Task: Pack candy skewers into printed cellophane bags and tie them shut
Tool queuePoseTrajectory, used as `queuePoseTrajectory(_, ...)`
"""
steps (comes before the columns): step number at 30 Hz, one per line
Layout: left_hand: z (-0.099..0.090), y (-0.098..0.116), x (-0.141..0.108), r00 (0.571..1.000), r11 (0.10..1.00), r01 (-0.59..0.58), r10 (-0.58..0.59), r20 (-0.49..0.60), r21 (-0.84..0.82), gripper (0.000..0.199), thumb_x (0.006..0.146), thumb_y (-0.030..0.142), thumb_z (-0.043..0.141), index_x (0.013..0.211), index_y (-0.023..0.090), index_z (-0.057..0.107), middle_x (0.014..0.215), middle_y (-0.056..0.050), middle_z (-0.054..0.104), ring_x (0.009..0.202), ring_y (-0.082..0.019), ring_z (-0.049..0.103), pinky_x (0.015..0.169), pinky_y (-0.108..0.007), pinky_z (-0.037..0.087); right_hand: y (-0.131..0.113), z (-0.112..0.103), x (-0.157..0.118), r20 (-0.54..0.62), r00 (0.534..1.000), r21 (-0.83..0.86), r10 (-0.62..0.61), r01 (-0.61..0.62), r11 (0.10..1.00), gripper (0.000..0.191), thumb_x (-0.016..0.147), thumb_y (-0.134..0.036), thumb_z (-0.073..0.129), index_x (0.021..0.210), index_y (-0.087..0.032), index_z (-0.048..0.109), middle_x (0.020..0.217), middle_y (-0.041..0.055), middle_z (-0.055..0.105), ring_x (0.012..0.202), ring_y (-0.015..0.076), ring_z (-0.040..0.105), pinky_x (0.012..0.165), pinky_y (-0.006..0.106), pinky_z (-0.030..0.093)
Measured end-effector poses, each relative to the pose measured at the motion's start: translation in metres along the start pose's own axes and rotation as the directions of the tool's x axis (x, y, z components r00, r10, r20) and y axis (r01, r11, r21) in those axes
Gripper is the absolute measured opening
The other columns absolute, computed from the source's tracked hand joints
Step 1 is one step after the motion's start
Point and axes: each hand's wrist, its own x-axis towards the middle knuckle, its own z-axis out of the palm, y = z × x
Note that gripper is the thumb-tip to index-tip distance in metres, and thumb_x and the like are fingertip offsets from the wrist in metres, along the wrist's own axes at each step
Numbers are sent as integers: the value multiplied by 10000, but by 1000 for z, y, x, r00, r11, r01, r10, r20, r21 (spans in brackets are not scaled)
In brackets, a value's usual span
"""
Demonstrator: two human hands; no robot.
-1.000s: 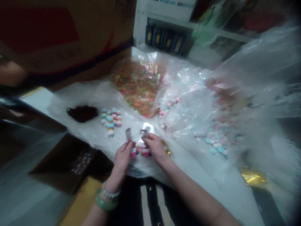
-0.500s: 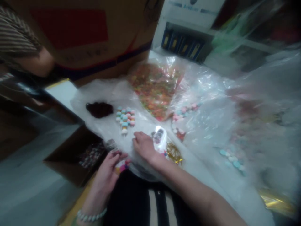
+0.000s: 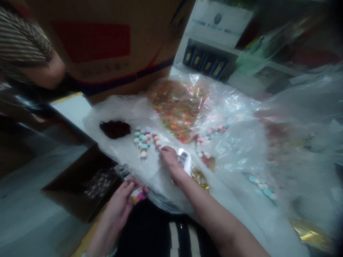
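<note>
My left hand (image 3: pixel 123 197) is closed on a small clear plastic bag with pink and yellow print (image 3: pixel 138 194), low at the table's front edge. My right hand (image 3: pixel 169 159) has its fingers pinched at the lower end of a candy skewer (image 3: pixel 156 138) of pastel pieces. Left of that skewer lies a cluster of similar candy skewers (image 3: pixel 143 139) on the plastic sheet (image 3: pixel 150 175). Beside my right wrist are a shiny clear packet (image 3: pixel 183 159) and a bundle of gold twist ties (image 3: pixel 199 179). Blur hides the fine details of both hands.
A dark reddish pile (image 3: pixel 115 129) lies on the left. Behind stands a large bag of orange-green gummies (image 3: pixel 178 107), with loose pastel candies (image 3: pixel 210 135) to its right. An open cardboard box (image 3: pixel 66 192) holds small packets. A big carton (image 3: pixel 112 46) and a person's striped sleeve (image 3: pixel 24 39) are beyond.
My right hand has moved slightly right, and one candy skewer now stands apart from the cluster, leaning toward its fingers. My left hand still holds the bag. The view has shifted a little.
</note>
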Motion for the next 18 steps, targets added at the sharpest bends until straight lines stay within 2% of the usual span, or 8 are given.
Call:
queuePoseTrajectory(3,0,2,5,998,999,-40,40,-51,-4,181,886,-5,517,862,101,662,727,-80,711,589,-178,690,530,-255,584,13,-15,-21,21,1000,163,-7,3,987,149,745,-211,466,779,-185,609,716,18,634,671,157,593,581,231,407)
queuePoseTrajectory(5,0,4,8,993,996,-79,76,-95,-29,185,881,-12,530,829,102,666,715,-68,705,569,-155,673,506,-218,561,25,-24,-44,105,994,334,16,-50,941,126,731,-279,490,774,-191,570,633,-11,573,542,133,517,503,224,359)
queuePoseTrajectory(7,2,6,10,985,987,-136,126,-122,-84,193,873,-18,539,795,105,666,705,-65,700,577,-148,668,533,-215,566,38,-31,-71,209,978,552,22,-136,823,142,676,-316,555,745,-192,553,579,-34,520,472,109,430,456,220,288)
queuePoseTrajectory(9,7,6,11,978,972,-180,160,-130,-153,191,850,-30,560,771,109,665,699,-57,695,593,-146,667,596,-233,583,49,-36,-95,259,966,690,3,-187,699,147,618,-296,606,699,-184,556,542,-50,470,465,90,368,452,215,243)
queuePoseTrajectory(13,30,-2,7,982,965,-176,158,-102,-197,137,789,-24,640,796,108,672,731,-44,701,615,-146,657,666,-270,594,49,-35,-127,226,974,761,26,-193,620,183,605,-317,660,624,-184,536,495,-76,362,477,79,270,462,223,199)
queuePoseTrajectory(18,73,-27,-8,978,961,-205,192,-86,-184,176,736,-26,698,761,139,642,680,9,664,607,-118,633,617,-218,559,27,-33,-129,162,987,819,-20,-123,560,262,591,-357,731,754,-172,644,605,-42,507,572,107,392,561,239,330)
